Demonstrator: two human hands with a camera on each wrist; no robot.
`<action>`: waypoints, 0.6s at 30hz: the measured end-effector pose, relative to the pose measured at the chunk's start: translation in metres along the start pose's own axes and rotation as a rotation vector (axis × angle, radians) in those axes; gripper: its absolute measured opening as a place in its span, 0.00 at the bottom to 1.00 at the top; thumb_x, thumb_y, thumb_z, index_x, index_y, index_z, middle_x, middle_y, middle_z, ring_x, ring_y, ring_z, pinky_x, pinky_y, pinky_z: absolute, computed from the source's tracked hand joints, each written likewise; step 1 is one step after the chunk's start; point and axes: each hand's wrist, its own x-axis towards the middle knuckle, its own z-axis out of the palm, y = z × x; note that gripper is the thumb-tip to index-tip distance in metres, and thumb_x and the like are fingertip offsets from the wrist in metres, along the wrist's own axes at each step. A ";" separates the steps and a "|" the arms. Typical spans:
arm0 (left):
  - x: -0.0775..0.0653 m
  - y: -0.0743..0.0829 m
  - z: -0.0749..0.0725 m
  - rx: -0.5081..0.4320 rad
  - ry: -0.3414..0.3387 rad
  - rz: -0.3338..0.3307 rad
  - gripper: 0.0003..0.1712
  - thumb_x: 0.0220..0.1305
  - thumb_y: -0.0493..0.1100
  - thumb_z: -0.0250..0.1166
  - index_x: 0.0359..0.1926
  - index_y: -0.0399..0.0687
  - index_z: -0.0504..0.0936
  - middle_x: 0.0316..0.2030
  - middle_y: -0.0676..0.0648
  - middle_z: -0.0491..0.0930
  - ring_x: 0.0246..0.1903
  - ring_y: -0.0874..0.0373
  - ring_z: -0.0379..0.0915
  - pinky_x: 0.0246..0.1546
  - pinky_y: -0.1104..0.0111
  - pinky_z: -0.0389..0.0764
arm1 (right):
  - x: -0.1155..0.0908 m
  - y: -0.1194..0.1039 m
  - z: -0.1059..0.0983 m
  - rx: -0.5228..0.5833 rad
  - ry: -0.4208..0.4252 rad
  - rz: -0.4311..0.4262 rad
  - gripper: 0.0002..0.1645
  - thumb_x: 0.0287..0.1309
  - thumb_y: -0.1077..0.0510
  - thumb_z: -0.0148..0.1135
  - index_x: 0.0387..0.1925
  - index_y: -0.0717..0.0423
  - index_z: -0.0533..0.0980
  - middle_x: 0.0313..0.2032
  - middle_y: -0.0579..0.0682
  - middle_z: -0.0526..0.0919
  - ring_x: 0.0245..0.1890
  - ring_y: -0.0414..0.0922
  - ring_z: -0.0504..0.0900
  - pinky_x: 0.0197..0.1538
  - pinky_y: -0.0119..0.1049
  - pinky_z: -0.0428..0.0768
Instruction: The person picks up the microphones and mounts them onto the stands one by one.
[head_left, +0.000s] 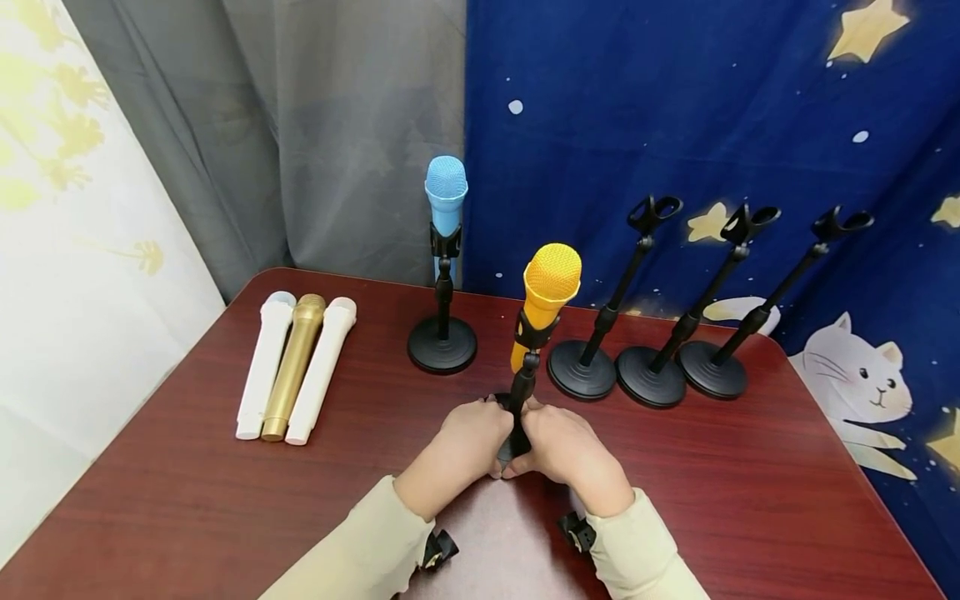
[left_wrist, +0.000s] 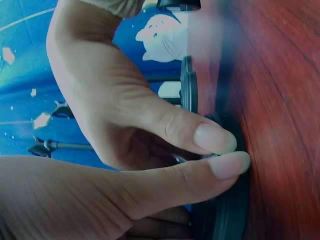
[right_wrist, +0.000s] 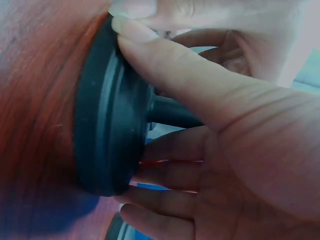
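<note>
A yellow microphone (head_left: 552, 279) sits slanted in the clip of a black microphone stand (head_left: 522, 383) near the table's middle. My left hand (head_left: 474, 429) grips the left side of its round base (right_wrist: 107, 115), and my right hand (head_left: 566, 446) grips the right side. Both thumbs meet at the near rim, as the left wrist view shows. In the right wrist view, the fingers of my right hand (right_wrist: 235, 135) curve around the base's edge beside the pole. Behind it, a blue microphone (head_left: 446, 187) stands upright in another black stand (head_left: 442, 343).
Two white microphones (head_left: 262, 367) and a gold microphone (head_left: 296, 367) lie side by side on the left of the table (head_left: 187, 500). Three black stands with unfilled clips, the nearest-left one (head_left: 582, 368) among them, stand in a row at the back right. Curtains (head_left: 360, 125) hang behind.
</note>
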 end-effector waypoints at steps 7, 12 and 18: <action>0.008 -0.009 0.004 -0.060 0.022 0.010 0.30 0.40 0.51 0.86 0.45 0.44 0.88 0.47 0.42 0.87 0.44 0.50 0.84 0.44 0.61 0.86 | 0.008 0.010 0.005 0.091 0.034 -0.044 0.47 0.38 0.42 0.84 0.59 0.54 0.75 0.54 0.54 0.85 0.44 0.50 0.87 0.48 0.48 0.83; 0.014 -0.015 0.005 -0.116 0.021 -0.002 0.30 0.39 0.50 0.86 0.45 0.44 0.87 0.45 0.42 0.87 0.42 0.50 0.84 0.42 0.59 0.86 | 0.014 0.014 0.005 0.132 0.059 -0.083 0.47 0.38 0.44 0.85 0.60 0.56 0.77 0.57 0.55 0.84 0.49 0.51 0.87 0.53 0.48 0.83; 0.024 -0.025 0.003 -0.163 0.005 0.030 0.30 0.40 0.49 0.86 0.45 0.44 0.87 0.42 0.44 0.86 0.42 0.50 0.84 0.43 0.59 0.85 | 0.022 0.017 0.002 0.109 0.055 -0.092 0.46 0.39 0.43 0.84 0.60 0.57 0.76 0.55 0.55 0.84 0.51 0.52 0.86 0.56 0.48 0.82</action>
